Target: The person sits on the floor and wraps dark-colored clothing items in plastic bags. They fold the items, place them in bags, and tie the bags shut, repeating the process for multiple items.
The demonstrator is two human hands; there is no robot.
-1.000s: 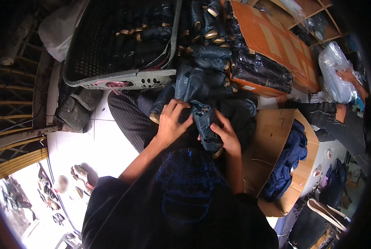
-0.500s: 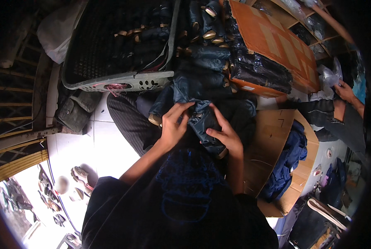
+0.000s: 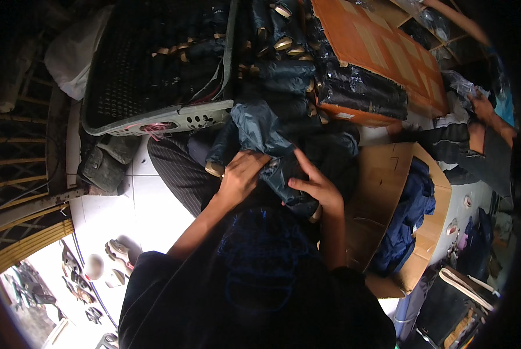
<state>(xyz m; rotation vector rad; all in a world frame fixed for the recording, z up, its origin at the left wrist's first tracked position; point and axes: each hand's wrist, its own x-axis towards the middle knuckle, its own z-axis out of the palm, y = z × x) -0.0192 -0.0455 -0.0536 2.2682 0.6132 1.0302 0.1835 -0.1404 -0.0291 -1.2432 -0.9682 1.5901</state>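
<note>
Between my hands is a dark teal bundle (image 3: 281,177) of thin, shiny fabric with a tan end toward my body. The fingers of my left hand (image 3: 243,177) are bent and pressed together on its upper left side. My right hand (image 3: 319,189) wraps the right side, thumb lying across the front and index finger stretched up along the edge. A loose, puffed piece of the same fabric (image 3: 260,128) rises just beyond my fingers. Under and beside it lie similar bundles with tan ends, one bundle (image 3: 222,145) just left of my left hand.
A dark perforated crate (image 3: 185,110) holding several bundles stands at far left. Beyond my hands, more bundles (image 3: 284,72) are heaped by an orange taped carton (image 3: 388,52). An opened cardboard box (image 3: 380,186) with dark blue fabric sits at right. Another person's hand (image 3: 487,113) holds clear plastic.
My left fingers have curled in and moved slightly down and left. The loose fabric beyond them has puffed up and spread. My right hand has barely moved.
</note>
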